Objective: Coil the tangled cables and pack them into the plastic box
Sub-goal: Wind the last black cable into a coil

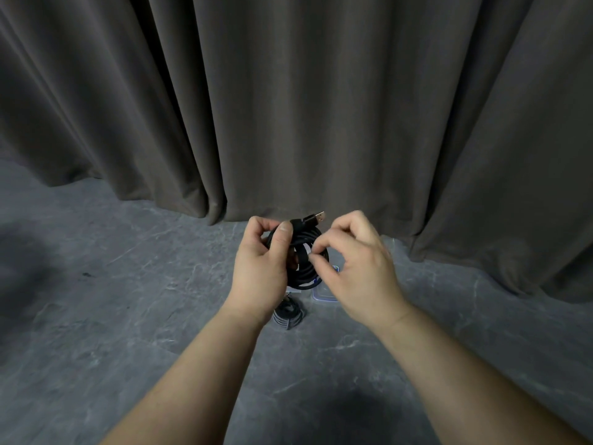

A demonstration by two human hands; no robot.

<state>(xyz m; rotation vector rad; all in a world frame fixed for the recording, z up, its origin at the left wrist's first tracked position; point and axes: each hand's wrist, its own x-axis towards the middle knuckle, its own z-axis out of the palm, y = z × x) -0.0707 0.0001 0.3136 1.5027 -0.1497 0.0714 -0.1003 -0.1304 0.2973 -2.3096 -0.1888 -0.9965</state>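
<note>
A dark grey curtain [288,91] in heavy folds filled the upper half of the view, hanging down to a grey marbled floor [128,316]. Two bare forearms reached forward from the bottom edge. The left hand [261,271] was curled round the left side of a coiled black cable [309,264], thumb pressed over the top of the loops, holding the coil upright in the air between the hands. The right hand [359,268] sat just to the coil's right, its thumb and forefinger pinching the outer strands near the middle. A USB plug [316,217] stuck out from the top of the coil, pointing up and to the right. Below the hands, on the floor, lay a second, smaller bundled cable [290,313] with pale stripes. Just right of it, mostly hidden under the right hand, was the clear plastic box [322,295] with a blue-edged corner. The box lay directly beneath and slightly right of the held coil, so the right hand looked nearer to it for lowering the coil in.
</note>
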